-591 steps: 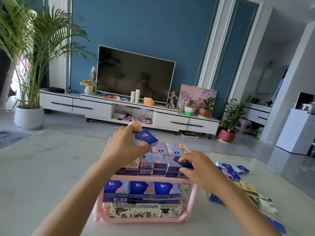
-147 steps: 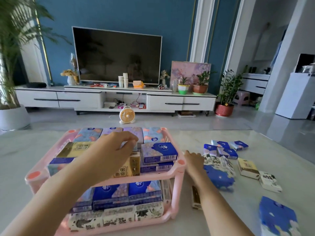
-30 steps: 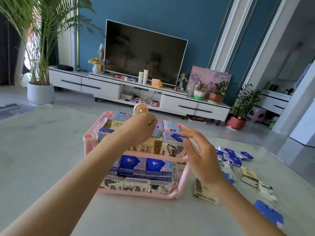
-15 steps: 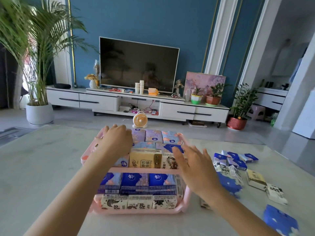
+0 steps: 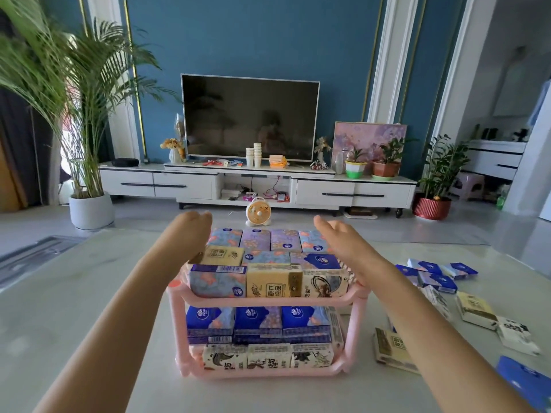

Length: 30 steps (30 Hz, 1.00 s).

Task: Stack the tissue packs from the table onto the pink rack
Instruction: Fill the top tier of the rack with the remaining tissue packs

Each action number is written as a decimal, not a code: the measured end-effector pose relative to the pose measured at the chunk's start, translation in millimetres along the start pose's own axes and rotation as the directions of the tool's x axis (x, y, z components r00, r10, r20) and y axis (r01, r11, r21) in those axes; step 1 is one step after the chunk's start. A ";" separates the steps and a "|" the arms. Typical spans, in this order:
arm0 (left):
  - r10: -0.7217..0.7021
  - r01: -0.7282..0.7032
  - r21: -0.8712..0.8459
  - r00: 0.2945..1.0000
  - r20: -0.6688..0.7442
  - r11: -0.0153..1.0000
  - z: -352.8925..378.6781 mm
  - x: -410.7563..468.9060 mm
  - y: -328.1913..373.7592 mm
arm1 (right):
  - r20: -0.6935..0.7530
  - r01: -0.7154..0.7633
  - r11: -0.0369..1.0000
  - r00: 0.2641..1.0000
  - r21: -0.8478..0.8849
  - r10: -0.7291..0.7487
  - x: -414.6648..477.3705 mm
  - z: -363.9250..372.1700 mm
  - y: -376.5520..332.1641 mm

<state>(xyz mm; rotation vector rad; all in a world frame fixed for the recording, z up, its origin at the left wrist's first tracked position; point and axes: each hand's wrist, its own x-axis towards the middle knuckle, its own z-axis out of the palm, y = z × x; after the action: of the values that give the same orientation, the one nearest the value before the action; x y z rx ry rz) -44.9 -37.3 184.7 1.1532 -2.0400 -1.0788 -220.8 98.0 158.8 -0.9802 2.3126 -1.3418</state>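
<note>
A two-tier pink rack (image 5: 268, 300) stands on the pale table (image 5: 74, 308) in front of me. Both tiers are filled with tissue packs (image 5: 269, 283) in blue, purple, tan and white wrappers. My left hand (image 5: 190, 231) hovers at the rack's upper left side with fingers loosely curved and nothing in it. Over the upper right side, my right hand (image 5: 343, 236) is spread open, palm towards the packs, also holding nothing. Several loose tissue packs (image 5: 435, 275) lie on the table to the right of the rack.
A tan pack (image 5: 390, 348) lies just right of the rack's base, and a blue one (image 5: 521, 380) sits near the front right table edge. Beyond the table are a small orange fan (image 5: 258, 214) on the floor, a TV cabinet (image 5: 256, 186) and a potted palm (image 5: 89, 144).
Both hands have spread apart from the top tier's packs to the rack's left and right sides. The camera has tilted, so the rack now appears centred.
</note>
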 end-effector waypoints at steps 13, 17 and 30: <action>-0.203 0.214 -0.108 0.974 0.101 0.971 11.3 -0.3 -3.8 | 0.017 -0.054 0.993 0.998 -0.106 0.057 12.0 3.5 10.1; -0.199 0.215 -0.123 0.971 0.133 0.969 6.8 -1.4 -6.0 | 0.022 -0.034 0.992 0.999 -0.123 0.037 9.9 7.4 12.7; 0.344 -0.277 -0.285 0.913 0.220 0.918 36.0 -44.7 62.6 | 0.090 -0.033 0.877 0.992 -0.479 0.087 -28.1 -87.8 127.6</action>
<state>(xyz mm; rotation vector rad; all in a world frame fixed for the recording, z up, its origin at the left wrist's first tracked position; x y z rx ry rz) -78.0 34.5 215.6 0.5529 -2.1202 -1.3304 -301.3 216.7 94.1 -1.0711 2.6190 -0.6744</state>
